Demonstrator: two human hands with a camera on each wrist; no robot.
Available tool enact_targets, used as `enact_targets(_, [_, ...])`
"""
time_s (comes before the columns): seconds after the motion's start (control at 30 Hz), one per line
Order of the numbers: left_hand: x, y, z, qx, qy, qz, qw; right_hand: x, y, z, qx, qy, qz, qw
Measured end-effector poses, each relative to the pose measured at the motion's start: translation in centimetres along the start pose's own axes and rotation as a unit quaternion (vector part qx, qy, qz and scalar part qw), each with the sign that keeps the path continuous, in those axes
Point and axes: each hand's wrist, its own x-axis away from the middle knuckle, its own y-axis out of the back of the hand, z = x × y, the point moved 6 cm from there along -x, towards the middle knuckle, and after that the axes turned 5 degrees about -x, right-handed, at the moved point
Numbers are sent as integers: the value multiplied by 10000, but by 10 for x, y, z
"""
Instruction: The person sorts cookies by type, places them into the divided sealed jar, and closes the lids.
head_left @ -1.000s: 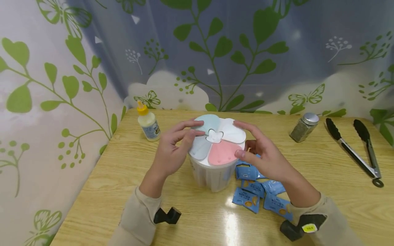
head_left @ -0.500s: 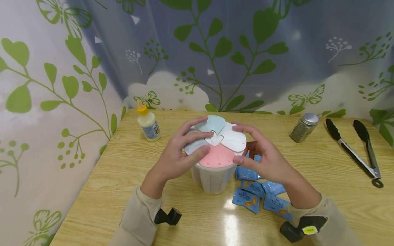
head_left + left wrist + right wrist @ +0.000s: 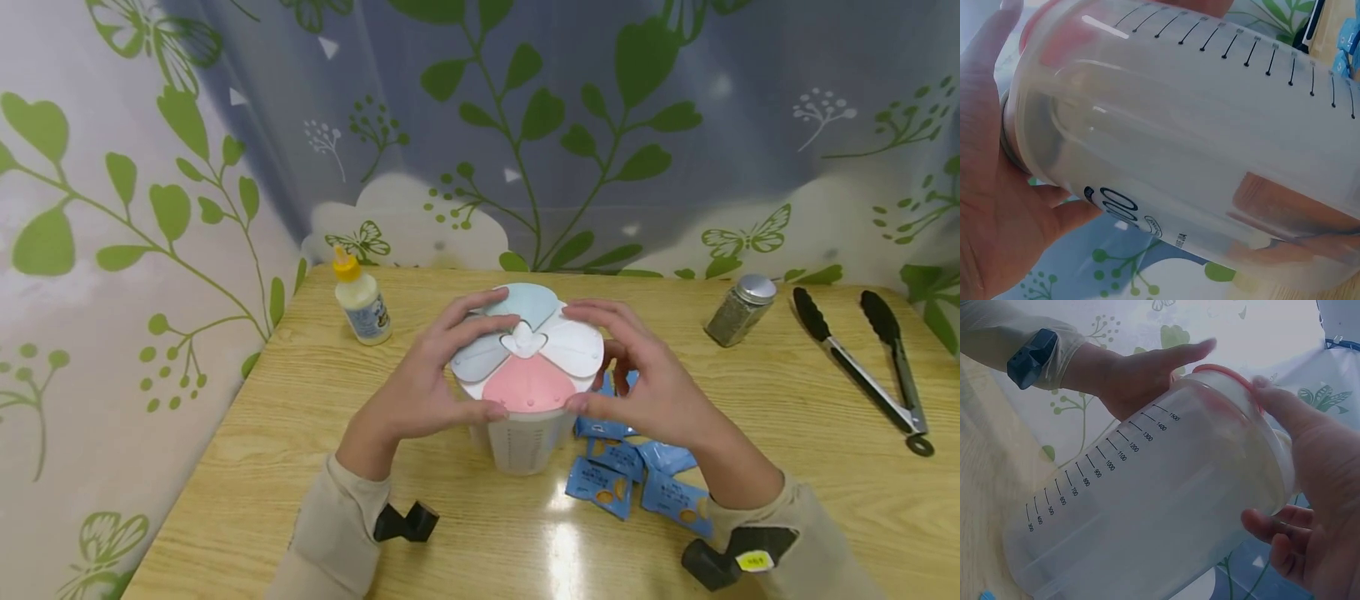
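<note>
Table [image 3: 247, 467]: yellowish wood grain, glare toward near side.
Back curtain [image 3: 570, 158]: blue-grey, green leaves, butterflies, behind table's back edge.
Left curtain [image 3: 97, 333]: pale, green-printed, along left edge.

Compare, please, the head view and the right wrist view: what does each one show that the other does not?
Only the head view: the glue bottle with yellow cap, the jar with metal lid, the tongs, and the petal-shaped top of the tub's lid seen from above.

Only the right wrist view: readable numbers on the tub's scale, up to 1500.

Both: the tub, at least part of its lid, the left hand, the right hand, the wooden table and the leaf-patterned cloth.
</note>
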Motion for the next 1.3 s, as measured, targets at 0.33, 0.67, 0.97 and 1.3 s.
enact_targets(0.33, [1,-1,1,-16,-111,98,9999,-1,4,-1,30,146,-128,9998])
enact_targets(0.67, [-1,-1,1,4,-82,-197,9998,-1,-2,3,-257,16,-778,9966])
enact_targets(0.97, [-2,-2,1,426,-100,-421,9982,0,-4,3,-1304,-1000,-1602,9733])
enact_targets(1.3, [-2,-1,4,456,-107,-511,9976,0,3,-2,-1627,-1155,-1230,9721])
